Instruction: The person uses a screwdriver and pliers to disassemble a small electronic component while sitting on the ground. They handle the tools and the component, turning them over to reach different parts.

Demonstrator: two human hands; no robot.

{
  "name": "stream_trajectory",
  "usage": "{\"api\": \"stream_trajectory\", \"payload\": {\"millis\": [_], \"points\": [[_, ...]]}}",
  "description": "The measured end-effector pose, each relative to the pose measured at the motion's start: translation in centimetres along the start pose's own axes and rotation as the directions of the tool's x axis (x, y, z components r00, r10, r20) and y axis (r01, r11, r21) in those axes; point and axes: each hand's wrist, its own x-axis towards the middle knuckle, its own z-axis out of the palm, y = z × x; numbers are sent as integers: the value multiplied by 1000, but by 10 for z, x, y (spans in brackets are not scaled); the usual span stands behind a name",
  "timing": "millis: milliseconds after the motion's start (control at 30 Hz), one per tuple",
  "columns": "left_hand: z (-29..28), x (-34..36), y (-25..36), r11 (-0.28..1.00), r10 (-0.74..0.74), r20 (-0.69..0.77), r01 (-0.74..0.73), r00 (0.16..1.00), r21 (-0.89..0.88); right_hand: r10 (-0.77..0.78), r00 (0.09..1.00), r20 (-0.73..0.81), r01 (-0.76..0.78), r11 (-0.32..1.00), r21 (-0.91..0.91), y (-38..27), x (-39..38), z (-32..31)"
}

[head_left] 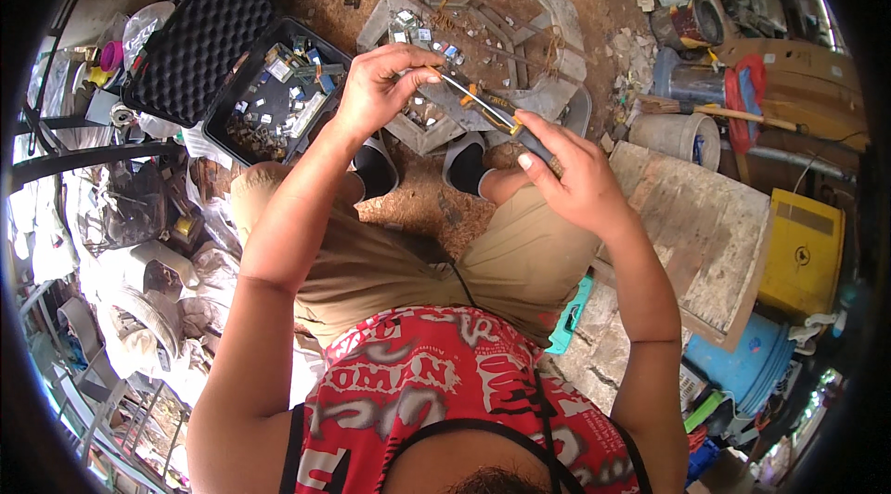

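In front of me, above a concrete piece on the ground, my right hand [577,174] grips the dark handle of a screwdriver [509,125]. Its thin metal shaft points up and left toward my left hand [382,85]. There the thumb and fingers are pinched together close to the shaft's tip; whatever small thing they hold is too small to make out. A black and orange tool [490,102] shows just beyond the shaft, its kind unclear. Under my hands, the pale concrete piece [554,6] has several small electronic parts [424,34] scattered on it.
At left lies an open black case [239,136] with a foam-lined lid [200,39] and many small parts inside. To my right are a wooden board [696,225], a white bucket [682,136], a yellow case [803,248] and a blue tub [747,359]. Plastic bags crowd the left side.
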Motion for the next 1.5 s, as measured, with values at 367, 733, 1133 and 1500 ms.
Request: {"api": "stream_trajectory", "payload": {"millis": [367, 733, 1133, 1500], "points": [[6, -2, 0, 996, 60, -123, -52, 991, 69, 9, 986, -168, -15, 999, -33, 4, -3, 35], [8, -5, -2, 992, 64, -191, -40, 979, 123, 289, 955, -68, -239, 884, 402, 8, -5, 53], [10, -9, -17, 865, -327, -32, 286, 944, -413, -9, 987, -162, 5, 1000, -26, 11, 11, 27], [37, -14, -1, 475, -580, 79, 415, 811, -776, 5, 982, -187, -46, 975, -217, -3, 14, 39]]}}
